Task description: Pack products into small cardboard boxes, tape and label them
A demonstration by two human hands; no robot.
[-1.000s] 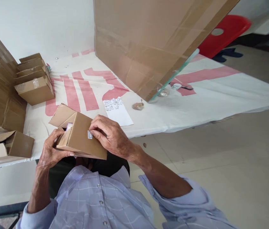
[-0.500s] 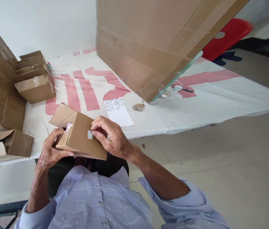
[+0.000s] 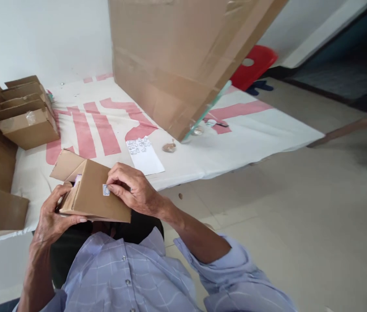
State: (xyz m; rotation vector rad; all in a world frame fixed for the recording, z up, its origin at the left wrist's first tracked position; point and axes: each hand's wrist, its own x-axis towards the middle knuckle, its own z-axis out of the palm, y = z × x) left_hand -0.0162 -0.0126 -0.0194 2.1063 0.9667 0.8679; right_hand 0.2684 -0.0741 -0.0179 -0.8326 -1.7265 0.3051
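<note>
A small box [image 3: 94, 197] is sitting between two hands near the table's [image 3: 251, 130] edge; a sticker sheet [image 3: 144, 151] is lying just behind, stacked boxes [image 3: 27, 112] far left.

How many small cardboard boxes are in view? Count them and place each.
3. One small box is held between the left hand and right hand; one fronts a flat cardboard stack at the table's far left; one lies open at the left edge. Others may be hidden.

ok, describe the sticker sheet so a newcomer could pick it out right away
Start at the big cardboard box standing on the white table cover with pink marks. Just in front of its near corner, by the table edge, lies a flat white sheet. Unlike the brown small boxes around, it is paper, with rows of small stickers at its far end.
</note>
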